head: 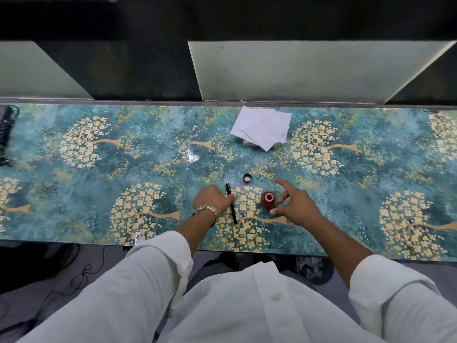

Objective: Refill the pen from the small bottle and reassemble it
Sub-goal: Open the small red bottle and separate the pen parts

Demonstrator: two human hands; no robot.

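A slim black pen (231, 203) lies on the patterned table, pointing away from me. My left hand (214, 199) rests on its middle, fingers curled over the barrel. A small dark red bottle (267, 200) stands uncapped just to the right, its pale mouth facing up. My right hand (293, 203) hovers beside the bottle with fingers spread, thumb and fingertips close to its side but holding nothing. The bottle's black cap (247, 178) lies upside down on the table behind the pen and bottle.
A loose stack of white paper sheets (262, 128) lies farther back near the table's far edge. A black device (5, 129) sits at the far left. The near table edge (222, 248) runs just in front of my body.
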